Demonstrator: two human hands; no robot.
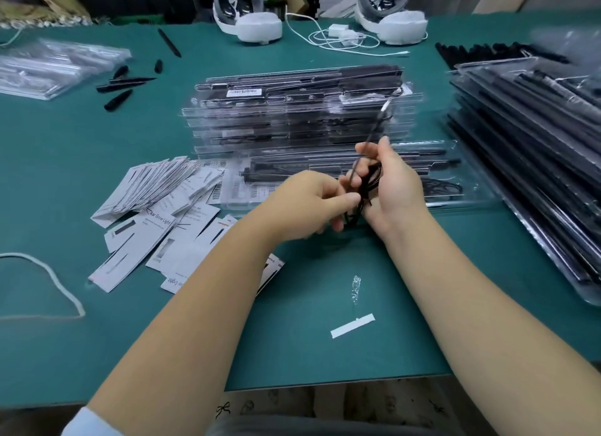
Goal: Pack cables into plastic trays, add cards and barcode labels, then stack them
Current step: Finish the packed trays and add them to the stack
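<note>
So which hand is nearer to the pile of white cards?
Left. The left hand is just right of the white cards; the right hand is farther right, holding the black cable.

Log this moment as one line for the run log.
stage: cable bundling | left hand: pinches black cable | right hand: holds cable | open tray: behind hands | cards: left
</note>
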